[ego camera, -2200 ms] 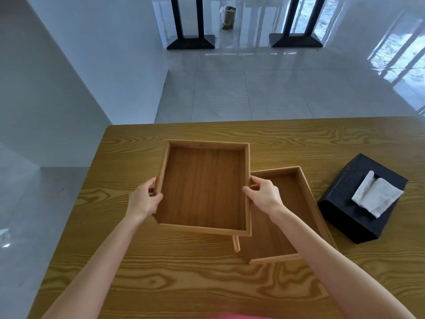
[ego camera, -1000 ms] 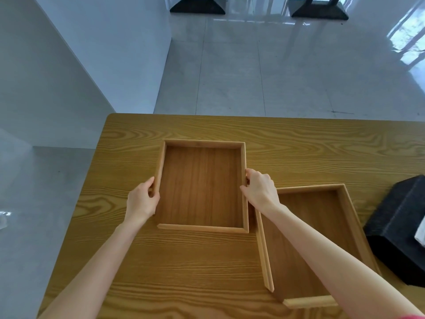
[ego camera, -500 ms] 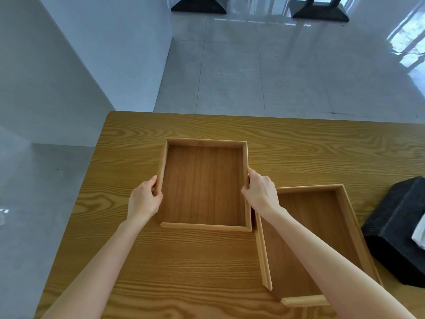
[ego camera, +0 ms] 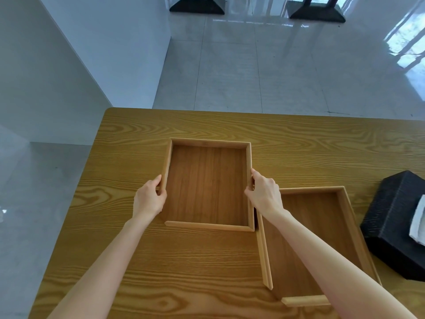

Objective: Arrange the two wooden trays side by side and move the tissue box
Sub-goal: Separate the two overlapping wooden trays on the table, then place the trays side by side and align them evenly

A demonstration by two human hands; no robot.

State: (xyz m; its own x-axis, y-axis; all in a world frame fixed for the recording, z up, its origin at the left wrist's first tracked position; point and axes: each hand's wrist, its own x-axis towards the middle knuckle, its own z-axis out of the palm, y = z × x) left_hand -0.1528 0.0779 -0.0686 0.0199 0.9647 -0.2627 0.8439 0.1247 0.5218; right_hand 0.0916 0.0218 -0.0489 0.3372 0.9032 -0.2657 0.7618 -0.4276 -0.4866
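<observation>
— Well, what lies nearest the person?

— Two bare forearms reach forward over the wood-grain surface (ego camera: 184,261). Under the right forearm sits the nearer wooden tray (ego camera: 322,238), turned at a slant, its near rail close to the front edge of the surface.

— And the hands?

— The left hand (ego camera: 149,201) is closed on the left rail of the farther wooden tray (ego camera: 207,185), thumb inside the rail and fingers outside it. The right hand (ego camera: 264,194) grips the right rail of that same tray, fingers curled over the rail's outer side. So both hands grasp one tray, one on each long side.

— How do the two trays sit against each other?

— The farther tray lies square to the surface's edges, to the left of and beyond the slanted one. Its near right corner is just beside the slanted tray's left rail; whether they touch cannot be told. Whether the held tray rests fully on the surface also cannot be told.

— Where is the tissue box?

— The black tissue box (ego camera: 395,222) stands at the right edge of the view, just beside the slanted tray's right rail, with a white tissue (ego camera: 417,222) sticking out of its top.

— Beyond the surface?

— A glossy tiled floor (ego camera: 276,65), a white wall (ego camera: 103,42) on the left, and two dark stand bases (ego camera: 197,6) at the top.
</observation>
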